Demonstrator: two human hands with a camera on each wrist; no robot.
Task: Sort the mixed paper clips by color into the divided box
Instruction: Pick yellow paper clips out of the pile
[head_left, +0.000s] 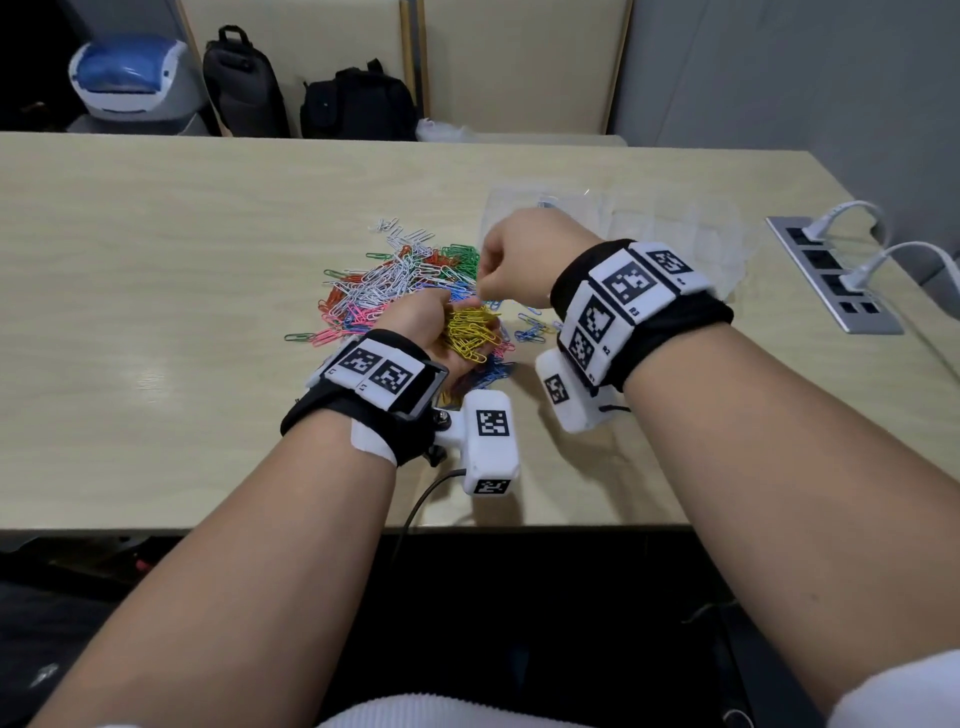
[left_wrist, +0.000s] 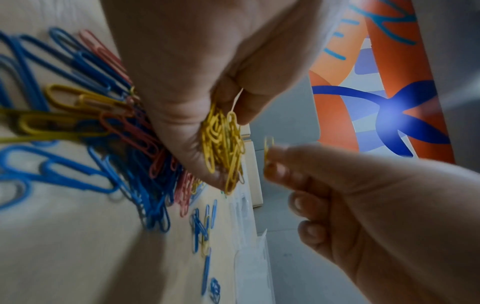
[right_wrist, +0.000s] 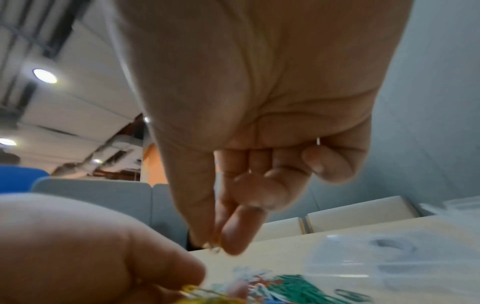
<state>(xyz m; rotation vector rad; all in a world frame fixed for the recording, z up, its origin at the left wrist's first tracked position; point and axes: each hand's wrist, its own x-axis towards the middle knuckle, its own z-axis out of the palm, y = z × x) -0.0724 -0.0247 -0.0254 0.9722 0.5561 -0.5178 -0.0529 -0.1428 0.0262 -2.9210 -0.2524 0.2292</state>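
Left hand (head_left: 441, 332) cups yellow clips (head_left: 472, 332); right hand (head_left: 519, 260) pinches one.

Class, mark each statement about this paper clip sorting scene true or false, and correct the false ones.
1. The left hand holds a bunch of yellow clips. True.
2. The right hand pinches a green clip. False: it pinches a single yellow clip.
3. The mixed pile lies on the table. True.
4. The clear divided box sits left of the pile. False: it sits to the right, behind the right hand.
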